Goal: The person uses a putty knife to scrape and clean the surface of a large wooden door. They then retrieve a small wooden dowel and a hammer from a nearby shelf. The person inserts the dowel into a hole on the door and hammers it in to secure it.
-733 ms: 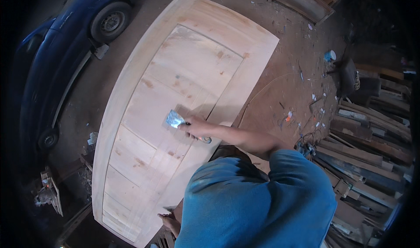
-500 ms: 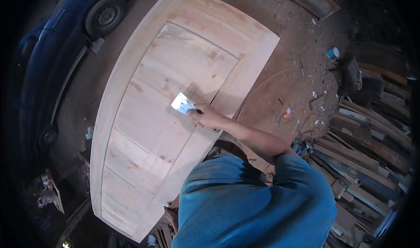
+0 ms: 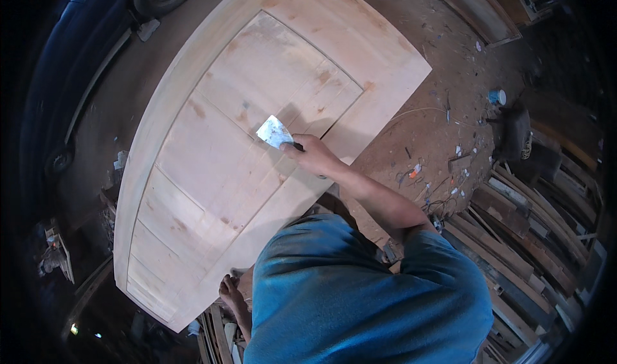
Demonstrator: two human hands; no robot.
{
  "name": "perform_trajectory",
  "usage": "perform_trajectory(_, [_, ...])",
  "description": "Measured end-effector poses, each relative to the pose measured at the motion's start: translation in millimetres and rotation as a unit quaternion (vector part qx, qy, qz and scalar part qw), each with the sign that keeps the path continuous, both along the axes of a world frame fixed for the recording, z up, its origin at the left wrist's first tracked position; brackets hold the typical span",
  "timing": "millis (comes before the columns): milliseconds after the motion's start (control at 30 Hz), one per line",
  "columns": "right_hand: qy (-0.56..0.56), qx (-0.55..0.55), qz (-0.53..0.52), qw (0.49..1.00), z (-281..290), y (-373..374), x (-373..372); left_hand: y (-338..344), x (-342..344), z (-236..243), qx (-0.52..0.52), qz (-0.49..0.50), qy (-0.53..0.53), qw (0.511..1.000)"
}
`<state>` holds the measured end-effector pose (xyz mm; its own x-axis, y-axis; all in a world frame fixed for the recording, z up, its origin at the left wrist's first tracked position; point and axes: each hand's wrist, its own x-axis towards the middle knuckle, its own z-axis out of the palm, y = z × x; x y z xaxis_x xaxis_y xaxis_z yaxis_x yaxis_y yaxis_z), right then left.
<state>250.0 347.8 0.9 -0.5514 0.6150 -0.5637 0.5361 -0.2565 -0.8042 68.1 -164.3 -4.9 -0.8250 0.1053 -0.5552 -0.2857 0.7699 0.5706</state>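
My right hand grips a putty knife by its dark handle, the fingers wrapped round it. The wide pale blade carries smudges and is over a large wooden door; whether it touches the surface I cannot tell. The door is pale, with framed panels and brownish filled patches scattered on it. Close to the door's near edge, low in the view, is my left hand. Its fingers are curled together, and what they may hold is too small to make out.
Stacked planks and offcuts lie on the right. A blue and white tub stands on the littered dirt floor near a dark chair-like object. Wooden frames are at the far right, and a dark blue car stands at the left.
The view has shifted, so the door sits lower and further left. My left hand has come into fuller sight by the door's near edge. The putty knife stays in my right hand.
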Motion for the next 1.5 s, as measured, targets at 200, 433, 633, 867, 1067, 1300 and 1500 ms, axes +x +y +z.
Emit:
perform_trajectory(200, [0.02,0.003,0.02,1.0,-19.1,-6.8,-7.0,-54.7,7.4,-29.0,-0.031,0.075,-0.076,0.994])
perform_trajectory(433, [0.023,0.014,0.006,1.0,-10.7,-2.2,-11.1,-99.7,36.7,-44.8,-0.044,0.11,-0.101,0.988])
perform_trajectory(633, [0.034,0.115,-0.011,0.993,-6.6,8.3,6.7,-116.0,59.7,-48.6,-0.054,0.133,-0.111,0.983])
perform_trajectory(867, [-0.159,0.296,0.028,0.941,-5.8,56.9,75.6,-115.7,77.6,-58.1,-0.045,0.142,-0.122,0.981])
perform_trajectory(1067, [-0.158,0.337,0.067,0.926,2.8,105.7,37.6,-100.4,70.6,-61.4,-0.028,0.116,-0.123,0.985])
perform_trajectory(1300, [-0.213,0.357,0.103,0.904,-12.3,152.3,-1.9,-94.9,66.6,-66.1,-0.008,0.106,-0.122,0.987])
perform_trajectory(1500, [-0.244,0.319,0.153,0.903,3.7,141.6,19.5,-92.8,84.1,-70.2,0.026,0.164,-0.114,0.98])
